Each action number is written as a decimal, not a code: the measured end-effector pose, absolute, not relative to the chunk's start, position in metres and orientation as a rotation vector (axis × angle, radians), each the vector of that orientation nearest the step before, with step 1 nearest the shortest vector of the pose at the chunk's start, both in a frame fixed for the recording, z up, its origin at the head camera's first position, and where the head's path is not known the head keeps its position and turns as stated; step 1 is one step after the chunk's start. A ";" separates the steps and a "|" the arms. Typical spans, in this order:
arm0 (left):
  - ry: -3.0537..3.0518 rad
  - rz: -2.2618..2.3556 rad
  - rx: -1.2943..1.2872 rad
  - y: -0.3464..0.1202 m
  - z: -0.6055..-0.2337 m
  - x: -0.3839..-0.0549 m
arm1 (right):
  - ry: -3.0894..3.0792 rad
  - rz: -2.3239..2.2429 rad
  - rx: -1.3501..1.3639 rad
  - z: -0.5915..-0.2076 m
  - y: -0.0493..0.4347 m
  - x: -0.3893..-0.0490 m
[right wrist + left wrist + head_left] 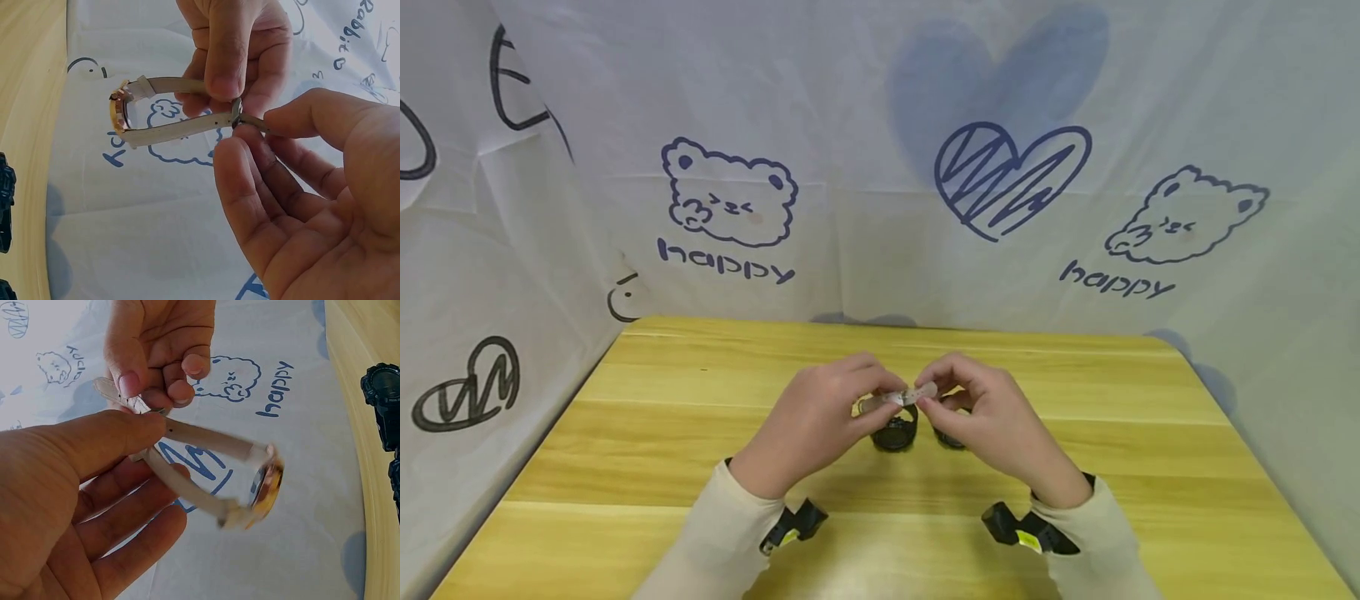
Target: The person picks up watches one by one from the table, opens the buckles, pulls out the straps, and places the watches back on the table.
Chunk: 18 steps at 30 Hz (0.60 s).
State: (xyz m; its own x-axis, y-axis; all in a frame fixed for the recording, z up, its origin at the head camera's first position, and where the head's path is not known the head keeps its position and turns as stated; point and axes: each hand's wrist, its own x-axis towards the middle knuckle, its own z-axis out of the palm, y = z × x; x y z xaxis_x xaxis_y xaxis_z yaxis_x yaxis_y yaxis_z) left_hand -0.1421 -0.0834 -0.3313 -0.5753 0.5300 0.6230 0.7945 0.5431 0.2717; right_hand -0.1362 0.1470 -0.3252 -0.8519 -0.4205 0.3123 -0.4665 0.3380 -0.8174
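A wristwatch with a gold-coloured case (270, 487) and a pale strap (178, 131) is held up above the table, its strap bent into a loop. With thumb and fingers, my left hand (816, 408) pinches the strap by the metal buckle (237, 112). The right hand (992, 412) pinches the strap's free end, which passes through the buckle. In the right wrist view the case hangs at the far side of the loop, away from both hands. The dial is seen only edge-on.
Two black watches stand on the wooden table (700, 467) below the hands: one black watch (895, 435) under the left fingertips, another black watch (952, 439) partly hidden by the right hand. White cloth (865, 242) with drawings hangs behind the table and at its left.
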 end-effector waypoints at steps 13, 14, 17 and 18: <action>-2.319 -0.782 -1.090 -0.084 -0.332 -0.143 | -2.539 1.591 0.864 -0.328 0.148 -0.138; -2.320 -0.778 -1.090 -0.084 -0.332 -0.143 | -2.538 1.592 0.866 -0.328 0.148 -0.138; -2.320 -0.777 -1.083 -0.084 -0.332 -0.143 | -2.534 1.589 0.876 -0.328 0.148 -0.138; -2.318 -0.778 -1.082 -0.083 -0.333 -0.143 | -2.532 1.591 0.883 -0.328 0.148 -0.138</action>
